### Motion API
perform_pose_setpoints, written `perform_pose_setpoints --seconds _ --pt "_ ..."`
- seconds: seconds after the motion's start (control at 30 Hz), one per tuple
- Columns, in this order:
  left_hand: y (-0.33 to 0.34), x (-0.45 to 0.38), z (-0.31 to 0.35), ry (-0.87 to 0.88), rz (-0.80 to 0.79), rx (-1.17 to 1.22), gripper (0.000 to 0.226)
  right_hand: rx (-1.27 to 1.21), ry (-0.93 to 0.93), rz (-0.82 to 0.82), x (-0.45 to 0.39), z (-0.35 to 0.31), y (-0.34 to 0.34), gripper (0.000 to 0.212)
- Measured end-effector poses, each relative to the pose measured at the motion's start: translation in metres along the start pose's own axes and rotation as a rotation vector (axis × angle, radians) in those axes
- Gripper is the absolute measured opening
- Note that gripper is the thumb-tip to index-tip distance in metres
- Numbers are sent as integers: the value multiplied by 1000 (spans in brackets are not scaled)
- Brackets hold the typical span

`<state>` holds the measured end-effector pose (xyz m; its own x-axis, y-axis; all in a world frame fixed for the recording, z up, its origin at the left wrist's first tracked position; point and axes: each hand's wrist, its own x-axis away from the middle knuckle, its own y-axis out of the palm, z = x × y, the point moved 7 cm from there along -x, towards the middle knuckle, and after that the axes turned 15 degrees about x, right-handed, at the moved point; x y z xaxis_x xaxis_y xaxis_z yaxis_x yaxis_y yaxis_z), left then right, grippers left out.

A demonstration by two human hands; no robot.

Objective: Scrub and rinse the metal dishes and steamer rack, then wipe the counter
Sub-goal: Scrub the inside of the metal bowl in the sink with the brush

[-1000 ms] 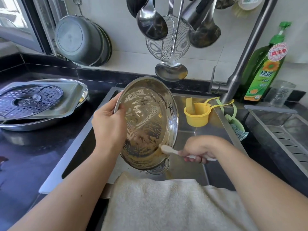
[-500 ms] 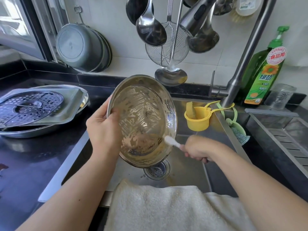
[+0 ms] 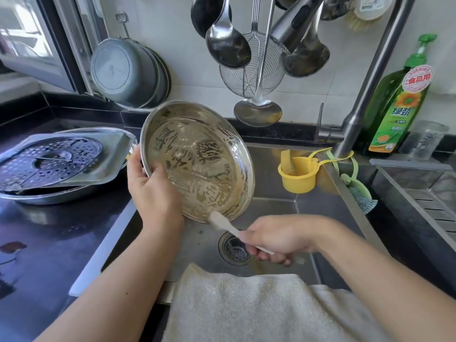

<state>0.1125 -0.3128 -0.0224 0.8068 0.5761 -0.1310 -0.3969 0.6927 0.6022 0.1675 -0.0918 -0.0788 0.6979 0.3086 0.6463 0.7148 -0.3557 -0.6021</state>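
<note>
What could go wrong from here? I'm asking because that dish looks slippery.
The left hand alone holds the tilted round metal dish by its rim over the sink; wet and greasy, it might slip and drop. The right hand works a white brush at the dish's lower edge, so residue could spatter onto the towel draped over the sink's front edge.

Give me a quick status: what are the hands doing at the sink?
Left hand grips tilted metal dish over sink. Right hand holds white brush, its head at dish's lower rim. Residue streaks inside dish. Nothing in the way.
</note>
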Motion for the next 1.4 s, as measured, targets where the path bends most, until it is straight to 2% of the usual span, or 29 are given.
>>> perform_pose_setpoints --seconds 0.1,0.23,0.3,0.43,0.5,0.7,0.9,1.07,1.2,1.33,1.4 --pt "-4 -2 -2 -9 39 22 49 -71 -72 15 -8 -12 4 44" --pt "-4 -5 0 -3 49 60 51 -102 89 135 -6 26 -23 41" --pt "-5 -6 -5 -18 59 73 51 -103 110 185 -4 30 -31 40" --pt "-5 -1 -13 -64 47 45 51 -85 -84 74 -6 -15 -8 43" --pt "-6 0 -14 -96 59 47 50 -80 -109 56 -8 -18 -6 45" --pt "-5 -3 -3 -73 50 63 55 -32 80 129 -9 39 -33 42" --pt "2 -1 0 -131 -48 9 61 9 227 267 -11 80 -58 41" --pt "8 3 -12 -299 -170 -136 64 96 397 421 -2 105 -82 43" --pt "17 5 -11 -321 -305 -263 58 -11 515 511 2 109 -89 22" --pt "28 8 -3 -272 -419 -359 56 147 482 544 -1 104 -96 29" --pt "33 12 0 -232 -478 -420 58 212 440 675 -2 99 -107 40"
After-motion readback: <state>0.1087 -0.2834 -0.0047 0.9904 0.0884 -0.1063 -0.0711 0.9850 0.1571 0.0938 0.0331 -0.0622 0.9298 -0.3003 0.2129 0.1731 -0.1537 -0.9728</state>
